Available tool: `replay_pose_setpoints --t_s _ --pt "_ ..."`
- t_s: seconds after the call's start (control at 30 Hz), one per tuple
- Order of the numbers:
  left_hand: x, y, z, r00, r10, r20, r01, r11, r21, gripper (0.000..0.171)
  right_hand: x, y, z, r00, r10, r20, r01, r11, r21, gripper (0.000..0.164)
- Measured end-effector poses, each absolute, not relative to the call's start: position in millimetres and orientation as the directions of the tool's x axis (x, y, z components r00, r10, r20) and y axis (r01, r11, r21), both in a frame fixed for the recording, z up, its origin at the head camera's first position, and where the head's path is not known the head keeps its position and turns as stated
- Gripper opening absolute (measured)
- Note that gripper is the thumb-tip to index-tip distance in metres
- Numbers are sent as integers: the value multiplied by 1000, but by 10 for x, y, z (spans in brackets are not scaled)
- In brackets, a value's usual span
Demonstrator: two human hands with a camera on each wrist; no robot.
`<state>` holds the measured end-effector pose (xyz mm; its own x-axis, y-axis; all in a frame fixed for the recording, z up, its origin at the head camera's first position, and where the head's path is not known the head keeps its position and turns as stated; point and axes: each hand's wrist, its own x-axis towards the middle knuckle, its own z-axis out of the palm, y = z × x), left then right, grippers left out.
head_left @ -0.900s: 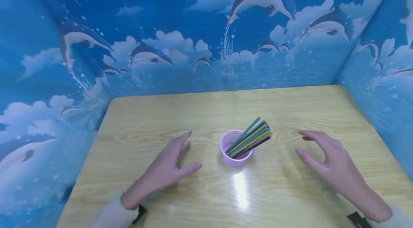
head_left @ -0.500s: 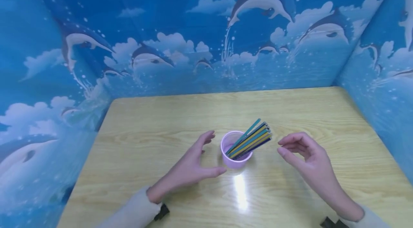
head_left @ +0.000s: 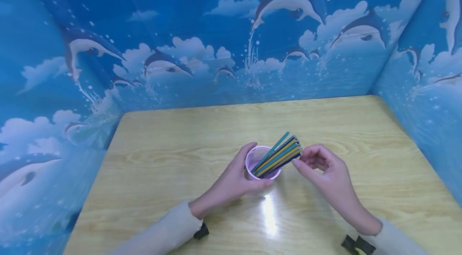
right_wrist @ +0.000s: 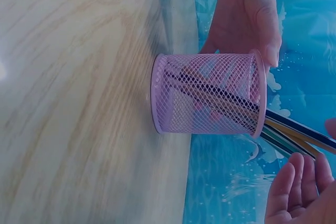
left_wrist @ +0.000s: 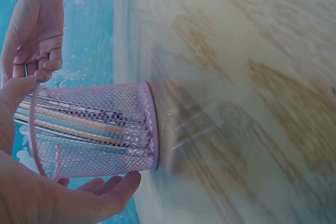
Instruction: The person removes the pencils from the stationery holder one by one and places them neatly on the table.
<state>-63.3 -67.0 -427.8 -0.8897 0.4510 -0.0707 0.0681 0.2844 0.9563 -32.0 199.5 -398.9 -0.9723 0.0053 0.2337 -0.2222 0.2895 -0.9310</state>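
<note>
A round pink mesh pen holder (head_left: 257,154) stands upright on the table, with a bundle of pencils (head_left: 277,158) leaning out to the right. Teal, yellow and dark-striped ones show among them. My left hand (head_left: 232,177) holds the cup from its left side, thumb across the front and fingers behind. In the left wrist view the thumb lies by the rim of the mesh wall (left_wrist: 94,129). My right hand (head_left: 330,173) is at the pencils' upper ends, fingers loosely bent, with the thumb on the near side. Whether its fingertips touch them is hard to tell.
The wood-grain table (head_left: 173,138) carries only the pen holder within view. A blue cloth backdrop (head_left: 202,82) printed with dolphins rises at its back and both sides. Black wrist straps (head_left: 201,231) show below the light sleeves (head_left: 169,227).
My left hand has moved right onto the pen holder and now holds it. My right hand has come left to the pencil ends, its fingers drawing closer together. The cup has stayed in place.
</note>
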Motion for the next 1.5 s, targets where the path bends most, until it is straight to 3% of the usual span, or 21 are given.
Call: replay_pose_setpoints --t_s 0.53,1.13,1.27,1.5 --pt "-765 -617 -4366 -851 525 -34 77 188 979 97 -379 1907 -4021 -960 32 280 -259 290 -921 15" --pt "-821 -643 -4428 -834 550 -42 55 159 986 99 -400 1823 -4024 -946 81 313 -276 305 -912 17" --pt "-829 -652 -4429 -828 560 -34 51 135 990 99 -371 1849 -3986 -940 111 324 -289 251 -924 18" --pt "-844 -661 -4455 -811 585 -22 44 98 994 97 -344 1980 -3938 -914 118 387 -387 26 -922 17"
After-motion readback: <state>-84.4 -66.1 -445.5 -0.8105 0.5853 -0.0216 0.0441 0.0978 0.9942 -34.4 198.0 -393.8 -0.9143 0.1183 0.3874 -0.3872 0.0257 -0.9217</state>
